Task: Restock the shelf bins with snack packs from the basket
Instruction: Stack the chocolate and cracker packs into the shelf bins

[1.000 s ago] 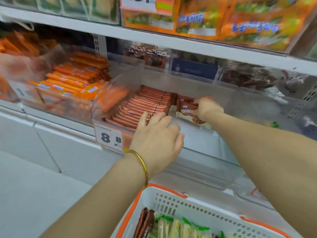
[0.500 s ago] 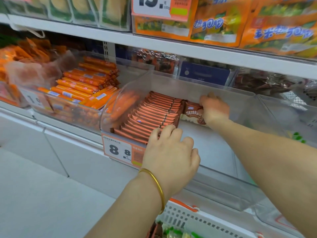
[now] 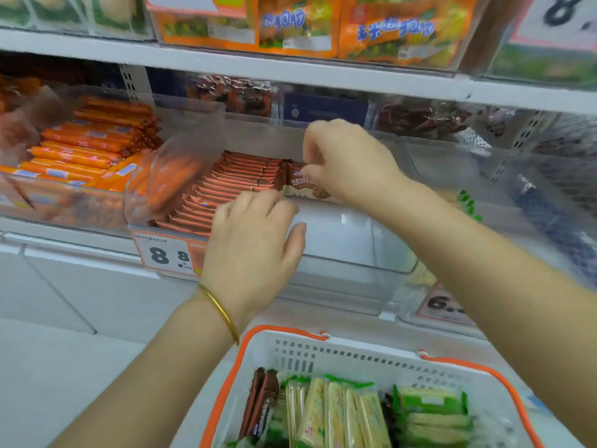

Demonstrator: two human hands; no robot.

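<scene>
Lower in view than half a second ago, the white basket (image 3: 355,349) with its orange rim shows far more of its load: two brown packs (image 3: 261,402) standing at its left side, pale and green-wrapped packs (image 3: 429,405) beside them. Above it the left hand (image 3: 255,250), a gold bracelet (image 3: 223,313) at the wrist, has slid forward over the front wall of the clear bin (image 3: 339,263); its fingers lie loosely spread on the near end of the row of brown packs (image 3: 226,185), gripping nothing. A price tag (image 3: 161,253) sits on the bin front just left of that hand. Farther in, the right hand (image 3: 352,163) has risen, and its curled fingers pinch the top edge of one brown pack (image 3: 298,184), which stands against the far end of the row. Orange sausages (image 3: 90,140) fill the bin to the left, and orange bags (image 3: 387,27) stand on the shelf (image 3: 290,71) above.
</scene>
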